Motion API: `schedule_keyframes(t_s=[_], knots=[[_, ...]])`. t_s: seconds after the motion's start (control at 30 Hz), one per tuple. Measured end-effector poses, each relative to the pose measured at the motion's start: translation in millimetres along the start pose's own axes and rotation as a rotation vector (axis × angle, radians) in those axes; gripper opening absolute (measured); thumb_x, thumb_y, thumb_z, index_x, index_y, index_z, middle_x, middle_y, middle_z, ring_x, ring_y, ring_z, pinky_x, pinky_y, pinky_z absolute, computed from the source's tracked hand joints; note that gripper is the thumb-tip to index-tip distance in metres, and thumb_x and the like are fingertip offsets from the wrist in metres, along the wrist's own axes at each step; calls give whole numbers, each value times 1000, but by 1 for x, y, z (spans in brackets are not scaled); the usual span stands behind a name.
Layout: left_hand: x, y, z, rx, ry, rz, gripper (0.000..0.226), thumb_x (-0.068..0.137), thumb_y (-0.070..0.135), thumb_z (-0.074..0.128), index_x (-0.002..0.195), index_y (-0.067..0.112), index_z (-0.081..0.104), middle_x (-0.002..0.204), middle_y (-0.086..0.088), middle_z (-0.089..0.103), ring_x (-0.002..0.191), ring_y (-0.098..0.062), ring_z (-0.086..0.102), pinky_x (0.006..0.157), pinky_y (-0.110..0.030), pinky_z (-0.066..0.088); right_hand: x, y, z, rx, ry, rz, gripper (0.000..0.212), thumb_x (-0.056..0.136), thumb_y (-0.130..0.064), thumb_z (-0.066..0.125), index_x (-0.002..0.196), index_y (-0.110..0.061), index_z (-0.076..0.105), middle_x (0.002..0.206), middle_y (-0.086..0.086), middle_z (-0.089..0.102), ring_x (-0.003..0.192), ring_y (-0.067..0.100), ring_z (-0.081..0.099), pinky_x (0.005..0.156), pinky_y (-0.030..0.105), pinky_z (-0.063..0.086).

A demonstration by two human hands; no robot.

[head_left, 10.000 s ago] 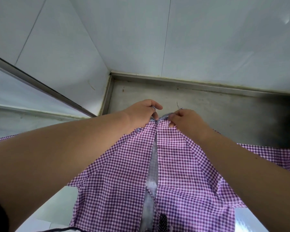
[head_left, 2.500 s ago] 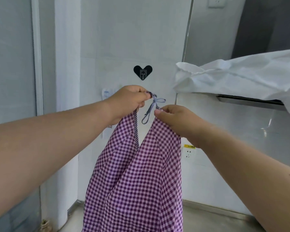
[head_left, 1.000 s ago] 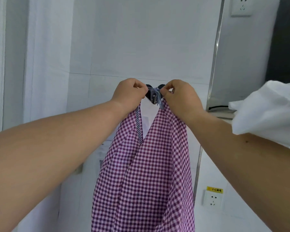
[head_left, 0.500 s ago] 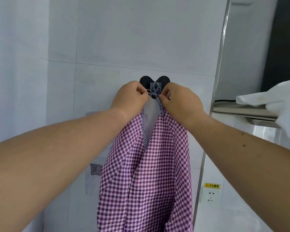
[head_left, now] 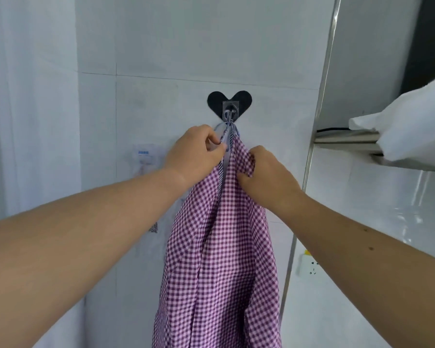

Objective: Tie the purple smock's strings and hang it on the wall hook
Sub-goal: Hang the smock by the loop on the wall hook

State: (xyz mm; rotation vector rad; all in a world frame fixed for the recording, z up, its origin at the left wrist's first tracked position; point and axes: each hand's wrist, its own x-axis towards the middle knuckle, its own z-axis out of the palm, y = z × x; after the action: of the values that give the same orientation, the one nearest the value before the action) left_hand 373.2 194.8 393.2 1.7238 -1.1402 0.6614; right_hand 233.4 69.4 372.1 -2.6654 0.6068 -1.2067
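The purple-and-white checked cloth smock (head_left: 221, 247) now hangs by its tied grey strings (head_left: 228, 126) from the black heart-shaped wall hook (head_left: 229, 104), unobstructed, white bag (head_left: 412, 124) at three o'clock, left hand (head_left: 196, 154) pinching its neckline, right hand (head_left: 266, 174), dropped lower, gripping cloth.

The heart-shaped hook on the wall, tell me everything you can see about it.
The wall hook is a flat black heart stuck on a white tiled wall, with a small clear plate and a metal-looking hook at its middle. The purple smock's tied strings loop over it, so the checked cloth hangs straight below. The left hand and right hand grip the smock just under it, neither touching the heart.
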Motion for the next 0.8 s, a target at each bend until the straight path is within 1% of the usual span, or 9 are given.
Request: schedule_keyframes(t_s=[0.1,0.2,0.3,0.37,0.5,0.6,0.7,0.77,0.8], knots=[[-27,-2,-1,7,-97,-107,23,97,49,61,103,27,62,93,13,64,84,-3,60,75,-28,51,-36,11,9,185,-14,107,70,87,-37,75,141,-27,31,134,-1,41,100,18,60,83,37,60],[-55,-12,0,59,-287,-241,35,95,54,60,114,24,58,102,11,63,90,-8,61,78,-32,50,-71,28,22,257,-131,215,80,85,-36,75,145,-33,22,145,-2,38,101,19,62,86,39,61],[-86,-23,4,-11,-475,-353,33,93,43,64,115,19,61,104,5,68,95,-17,67,81,-32,54,-105,48,33,285,-290,321,70,85,-33,71,141,-28,29,134,3,51,102,21,66,88,44,62],[-107,-31,8,-86,-591,-394,28,92,31,65,117,20,66,108,1,73,100,-20,70,90,-34,56,-126,61,40,305,-381,385,47,87,-29,67,126,-16,44,117,3,63,95,22,70,80,42,63],[-153,-40,13,-242,-787,-557,72,85,30,73,151,31,42,137,6,62,117,-11,62,106,-35,48,-166,88,53,278,-567,455,26,89,-32,58,103,-14,69,96,5,76,83,23,74,81,45,64],[-187,-42,17,-248,-874,-679,93,77,30,79,153,43,27,141,10,57,123,-16,59,107,-44,51,-194,103,59,302,-626,518,28,96,-26,50,101,-9,72,96,10,77,89,29,74,84,47,63],[-215,-34,17,-407,-909,-800,66,92,24,69,150,36,38,132,2,66,115,-24,65,95,-45,58,-214,115,60,450,-663,639,32,105,-18,42,121,-8,68,108,4,73,97,22,70,82,35,58],[-230,-26,19,-765,-790,-965,34,102,31,51,133,20,61,115,-6,75,99,-27,72,89,-50,60,-224,121,57,522,-647,701,36,108,-19,38,129,-11,66,113,3,73,102,23,69,91,40,56],[-235,-23,20,-895,-669,-1025,36,103,33,43,121,14,68,107,-9,75,92,-28,72,89,-53,60,-227,122,53,542,-635,711,36,109,-22,38,128,-12,66,113,3,73,102,24,69,92,41,56]])
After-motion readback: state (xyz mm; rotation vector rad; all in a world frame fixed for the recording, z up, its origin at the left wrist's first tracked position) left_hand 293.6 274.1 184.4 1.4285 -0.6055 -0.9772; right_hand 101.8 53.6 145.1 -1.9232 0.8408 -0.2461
